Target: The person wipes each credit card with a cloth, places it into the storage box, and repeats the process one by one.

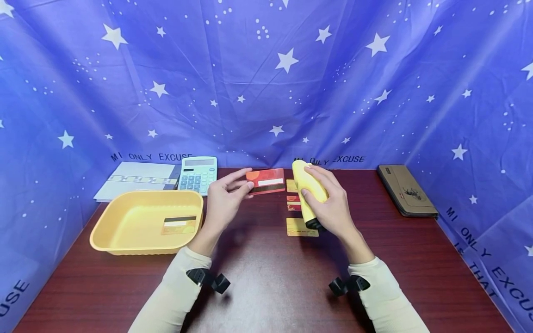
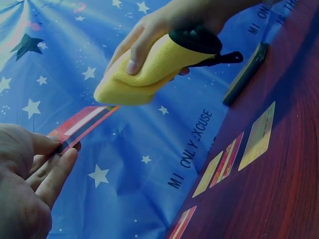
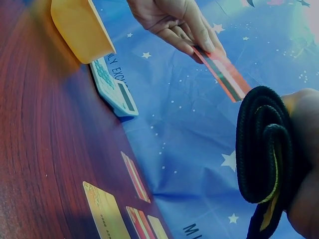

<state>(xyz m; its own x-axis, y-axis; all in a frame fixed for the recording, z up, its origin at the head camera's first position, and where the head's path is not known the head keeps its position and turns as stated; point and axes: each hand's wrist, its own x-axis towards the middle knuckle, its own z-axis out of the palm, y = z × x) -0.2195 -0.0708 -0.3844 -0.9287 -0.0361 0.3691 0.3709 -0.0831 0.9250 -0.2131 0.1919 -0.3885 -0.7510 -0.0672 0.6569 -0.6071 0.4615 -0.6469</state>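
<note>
Farthest left of the left hand, a pale flat item (image 1: 141, 171) lay partly hidden behind the yellow basket (image 1: 133, 219). The basket stood just left of that hand on the surface (image 1: 258, 268) and held one card (image 1: 179, 225), flat near its right side, the print too small to read. A calculator (image 1: 197, 175) sat beyond the basket, behind the left hand.

The left hand (image 1: 228, 195) pinched one end of a red card (image 1: 266, 181) between thumb and fingers, raised above the surface, dark stripe showing. Its other end pointed toward the right hand.

Below and just left of the right hand lay two yellow cards and a red-and-white card (image 1: 293, 203), some partly covered by the folded cloth in the head view; a fourth card (image 2: 183, 224), cut off in the left wrist view, showed there too.

The right hand (image 1: 331, 201) gripped the folded cloth (image 1: 309, 194), yellow outside and black at the end, with a narrow gap to the pinched card. The right wrist view mostly hid its fingers. Well right of it rested a brown case (image 1: 405, 190).
</note>
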